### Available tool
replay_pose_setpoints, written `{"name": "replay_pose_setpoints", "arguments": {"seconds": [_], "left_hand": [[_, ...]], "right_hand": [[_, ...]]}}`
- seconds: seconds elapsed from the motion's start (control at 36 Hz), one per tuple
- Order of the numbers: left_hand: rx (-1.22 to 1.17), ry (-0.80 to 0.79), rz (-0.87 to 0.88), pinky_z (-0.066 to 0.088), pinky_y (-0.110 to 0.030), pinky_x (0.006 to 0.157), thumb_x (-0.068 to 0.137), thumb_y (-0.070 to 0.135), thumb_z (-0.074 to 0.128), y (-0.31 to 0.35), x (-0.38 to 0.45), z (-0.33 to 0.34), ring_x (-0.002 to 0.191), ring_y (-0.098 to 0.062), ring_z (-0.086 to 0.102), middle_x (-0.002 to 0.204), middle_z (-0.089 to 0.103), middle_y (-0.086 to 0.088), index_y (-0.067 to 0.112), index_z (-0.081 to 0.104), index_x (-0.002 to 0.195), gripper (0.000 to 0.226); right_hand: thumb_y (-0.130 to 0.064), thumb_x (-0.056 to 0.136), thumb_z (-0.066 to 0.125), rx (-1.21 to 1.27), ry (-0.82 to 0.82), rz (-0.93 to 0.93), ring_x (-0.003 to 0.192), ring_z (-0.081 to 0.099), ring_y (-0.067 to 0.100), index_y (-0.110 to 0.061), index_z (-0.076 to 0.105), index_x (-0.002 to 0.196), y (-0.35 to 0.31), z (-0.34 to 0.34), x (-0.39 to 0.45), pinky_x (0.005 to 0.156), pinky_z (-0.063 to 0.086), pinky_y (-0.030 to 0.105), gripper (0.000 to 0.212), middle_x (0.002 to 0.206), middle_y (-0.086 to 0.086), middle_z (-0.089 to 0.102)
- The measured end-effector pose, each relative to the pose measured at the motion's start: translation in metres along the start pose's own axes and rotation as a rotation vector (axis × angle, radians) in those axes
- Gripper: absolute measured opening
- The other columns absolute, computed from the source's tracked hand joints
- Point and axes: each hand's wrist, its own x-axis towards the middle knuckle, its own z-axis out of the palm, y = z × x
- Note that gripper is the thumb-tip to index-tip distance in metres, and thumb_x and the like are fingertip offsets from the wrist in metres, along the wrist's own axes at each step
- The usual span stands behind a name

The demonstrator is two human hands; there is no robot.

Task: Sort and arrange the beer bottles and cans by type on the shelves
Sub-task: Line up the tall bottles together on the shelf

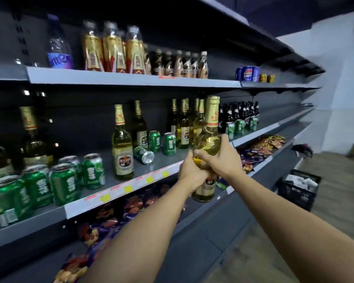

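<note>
The landmark here is the middle shelf, the one with the yellow price tags on its front edge.

At the far left of that shelf stands a bunch of green cans, close together, with a dark bottle behind them. They look like one kind put in one spot. Next along, a tall gold bottle stands alone near the front edge, and another one is behind it. Just to its right a tipped can lies on its side. It likely needs to be stood up with the other cans. Two more green cans stand upright past it, in front of a row of gold bottles.

In front of the shelf's edge, both hands hold one beer bottle up in the air. The left hand wraps around its middle, and the right hand curls over its shoulder. Two hands keep the heavy glass steady. It matches the gold bottles, so I think it belongs in that row.

Farther right on the shelf are small dark bottles with a few cans in front.

On the floor, below and right of the shelf, sits a black crate. Something pale is inside, but I cannot tell what.
</note>
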Motion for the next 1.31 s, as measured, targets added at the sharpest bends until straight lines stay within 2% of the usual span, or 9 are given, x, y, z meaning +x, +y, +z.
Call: {"name": "replay_pose_setpoints", "arguments": {"seconds": [0.08, 0.17, 0.25, 0.33, 0.47, 0.58, 0.69, 0.86, 1.31], "left_hand": [[0.025, 0.021, 0.023, 0.055, -0.042, 0.088, 0.044, 0.037, 0.077, 0.010, 0.022, 0.027, 0.100, -0.019, 0.063, 0.107, 0.064, 0.005, 0.044, 0.048, 0.100, 0.063], [0.151, 0.046, 0.013, 0.050, -0.041, 0.093, 0.060, 0.032, 0.079, 0.013, 0.046, 0.044, 0.109, -0.023, 0.053, 0.116, 0.049, 0.000, 0.030, 0.047, 0.119, 0.067], [0.260, 0.076, -0.009, 0.051, -0.044, 0.091, 0.049, 0.045, 0.075, 0.008, 0.073, 0.053, 0.114, -0.025, 0.054, 0.124, 0.050, 0.000, 0.027, 0.044, 0.128, 0.087], [0.318, 0.114, -0.021, 0.051, -0.043, 0.091, 0.055, 0.039, 0.078, 0.000, 0.103, 0.057, 0.112, -0.026, 0.055, 0.127, 0.052, -0.001, 0.025, 0.044, 0.132, 0.085], [0.308, 0.194, -0.031, 0.053, -0.040, 0.090, 0.054, 0.038, 0.073, -0.018, 0.157, 0.058, 0.105, -0.025, 0.059, 0.117, 0.062, 0.000, 0.024, 0.053, 0.120, 0.071], [0.375, 0.261, -0.047, 0.055, -0.039, 0.085, 0.069, 0.042, 0.069, -0.034, 0.205, 0.051, 0.104, -0.025, 0.061, 0.118, 0.064, 0.005, 0.031, 0.046, 0.129, 0.066], [0.329, 0.295, -0.078, 0.056, -0.041, 0.078, 0.075, 0.034, 0.069, -0.044, 0.248, 0.043, 0.091, -0.028, 0.064, 0.102, 0.066, 0.001, 0.034, 0.040, 0.120, 0.054], [0.348, 0.300, -0.087, 0.055, -0.038, 0.074, 0.078, 0.031, 0.070, -0.062, 0.301, 0.032, 0.088, -0.029, 0.062, 0.099, 0.064, -0.001, 0.030, 0.043, 0.110, 0.042], [0.327, 0.347, -0.156, 0.056, -0.042, 0.079, 0.076, 0.036, 0.072, -0.092, 0.341, 0.036, 0.090, -0.024, 0.063, 0.103, 0.065, 0.001, 0.033, 0.043, 0.117, 0.051]], "right_hand": [[-0.056, 0.073, 0.073, -0.004, -0.005, -0.009, 0.100, 0.062, 0.027, -0.015, 0.042, 0.117, 0.027, -0.010, 0.030, 0.075, 0.046, 0.035, 0.068, 0.099, -0.002, 0.057], [-0.056, 0.072, 0.074, 0.007, -0.014, -0.007, 0.102, 0.061, 0.028, -0.014, 0.040, 0.119, 0.048, -0.009, 0.056, 0.073, 0.042, 0.033, 0.072, 0.107, 0.002, 0.061], [-0.057, 0.070, 0.076, 0.040, -0.032, -0.021, 0.100, 0.062, 0.028, -0.013, 0.039, 0.116, 0.064, 0.001, 0.082, 0.073, 0.046, 0.035, 0.074, 0.103, 0.002, 0.060], [-0.055, 0.070, 0.078, 0.052, -0.058, -0.042, 0.102, 0.062, 0.029, -0.013, 0.037, 0.117, 0.076, 0.016, 0.109, 0.074, 0.045, 0.035, 0.075, 0.108, 0.005, 0.062], [-0.055, 0.071, 0.077, 0.042, -0.065, -0.069, 0.107, 0.060, 0.030, -0.014, 0.036, 0.118, 0.088, 0.050, 0.155, 0.079, 0.046, 0.037, 0.075, 0.115, 0.006, 0.062], [-0.055, 0.071, 0.076, 0.038, -0.062, -0.078, 0.106, 0.060, 0.031, -0.015, 0.036, 0.117, 0.091, 0.082, 0.195, 0.077, 0.043, 0.036, 0.073, 0.114, 0.007, 0.061], [-0.054, 0.072, 0.076, 0.035, -0.092, -0.064, 0.107, 0.059, 0.029, -0.018, 0.035, 0.112, 0.090, 0.112, 0.236, 0.074, 0.039, 0.033, 0.068, 0.107, 0.002, 0.058], [-0.054, 0.075, 0.074, 0.023, -0.111, -0.096, 0.114, 0.058, 0.029, -0.019, 0.033, 0.139, 0.096, 0.149, 0.284, 0.080, 0.043, 0.035, 0.084, 0.124, 0.006, 0.060], [-0.058, 0.075, 0.072, 0.032, -0.216, -0.100, 0.110, 0.060, 0.029, -0.019, 0.032, 0.138, 0.123, 0.197, 0.330, 0.082, 0.051, 0.038, 0.085, 0.122, 0.006, 0.060]]}}
